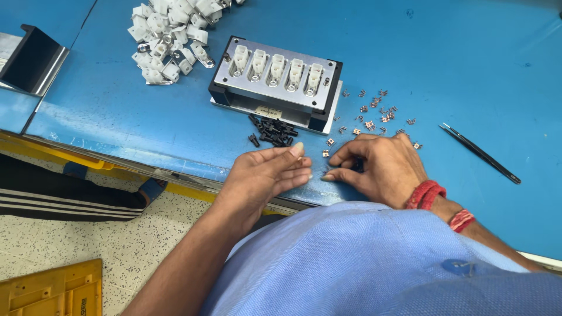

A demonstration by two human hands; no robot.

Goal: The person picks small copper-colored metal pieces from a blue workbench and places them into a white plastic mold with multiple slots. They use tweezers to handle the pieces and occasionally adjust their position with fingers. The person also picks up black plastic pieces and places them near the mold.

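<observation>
At frame centre, the left hand (266, 175) cups loosely open while the right hand (374, 167) seemingly pinches small metal clips (374, 111) on the blue table (468, 64)

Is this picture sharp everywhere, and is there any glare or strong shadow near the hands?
Head view: even, soft light; the left hand and right hand look sharp, casting only faint shadows on the blue table. The metal fixture shows mild sheen, no harsh glare. Table edges bow slightly, suggesting wide-lens distortion.
</observation>
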